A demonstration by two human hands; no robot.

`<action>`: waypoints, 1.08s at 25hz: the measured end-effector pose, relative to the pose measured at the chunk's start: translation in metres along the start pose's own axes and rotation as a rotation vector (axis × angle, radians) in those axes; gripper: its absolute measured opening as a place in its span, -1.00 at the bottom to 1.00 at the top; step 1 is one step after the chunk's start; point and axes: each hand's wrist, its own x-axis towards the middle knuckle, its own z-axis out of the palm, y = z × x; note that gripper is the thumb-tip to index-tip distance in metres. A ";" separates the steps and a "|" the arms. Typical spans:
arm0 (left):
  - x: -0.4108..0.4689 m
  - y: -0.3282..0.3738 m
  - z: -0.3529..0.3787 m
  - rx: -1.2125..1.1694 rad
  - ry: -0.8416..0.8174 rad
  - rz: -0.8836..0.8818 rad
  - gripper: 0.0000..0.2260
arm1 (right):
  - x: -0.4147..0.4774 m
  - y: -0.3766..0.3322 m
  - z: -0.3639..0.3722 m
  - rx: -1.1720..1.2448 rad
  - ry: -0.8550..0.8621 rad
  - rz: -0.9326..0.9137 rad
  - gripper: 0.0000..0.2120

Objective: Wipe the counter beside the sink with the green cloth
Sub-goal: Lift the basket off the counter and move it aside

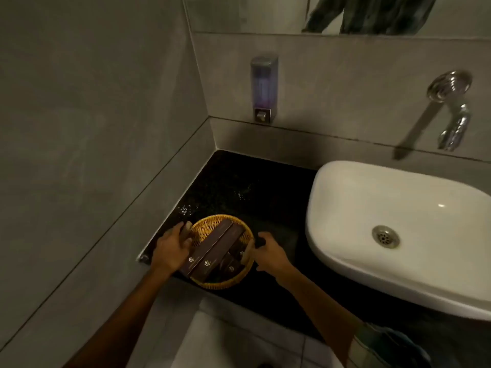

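A round wicker basket (240, 278) sits on the black counter (247, 181) left of the white sink (398, 274). Inside it lie two long dark brown boxes (212, 251) and small dark items. My left hand (172, 247) grips the basket's left rim, thumb inside. My right hand (268, 254) grips the right rim. I see no green cloth in the head view. Small wet specks glint on the counter behind the basket.
A soap dispenser (263, 88) hangs on the back wall above the counter. A chrome tap (451, 112) projects from the wall over the sink. Grey tiled walls close in the counter's left and back. A mirror (265, 14) sits above. Pale floor tiles lie below the counter edge.
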 end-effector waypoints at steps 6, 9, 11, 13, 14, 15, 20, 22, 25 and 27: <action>0.008 -0.007 0.000 -0.334 -0.113 -0.202 -0.49 | -0.005 0.009 0.009 0.235 0.038 0.055 -0.57; -0.007 0.001 -0.001 -0.465 -0.217 -0.205 -0.59 | -0.033 0.027 -0.016 0.225 0.134 -0.006 -0.65; -0.029 0.014 0.005 -0.501 -0.312 -0.157 -0.67 | -0.057 0.052 -0.041 0.197 0.197 0.003 -0.69; -0.052 0.037 0.021 -0.557 -0.421 -0.115 -0.71 | -0.083 0.081 -0.072 0.150 0.279 0.045 -0.68; -0.063 0.049 0.030 -0.571 -0.452 -0.103 -0.72 | -0.096 0.095 -0.086 0.137 0.315 0.066 -0.68; -0.073 0.061 0.043 -0.571 -0.472 -0.089 -0.73 | -0.107 0.108 -0.098 0.128 0.345 0.089 -0.67; -0.107 0.099 0.086 -0.478 -0.486 -0.074 -0.69 | -0.133 0.143 -0.126 0.058 0.417 0.075 -0.62; -0.114 0.108 0.088 -0.365 -0.377 -0.054 -0.62 | -0.137 0.147 -0.134 0.006 0.343 0.036 -0.54; -0.124 0.137 0.081 -0.167 -0.058 0.164 -0.62 | -0.151 0.156 -0.177 -0.074 0.316 0.023 -0.54; -0.135 0.186 0.085 -0.212 0.043 0.291 -0.68 | -0.169 0.167 -0.227 -0.075 0.406 0.013 -0.71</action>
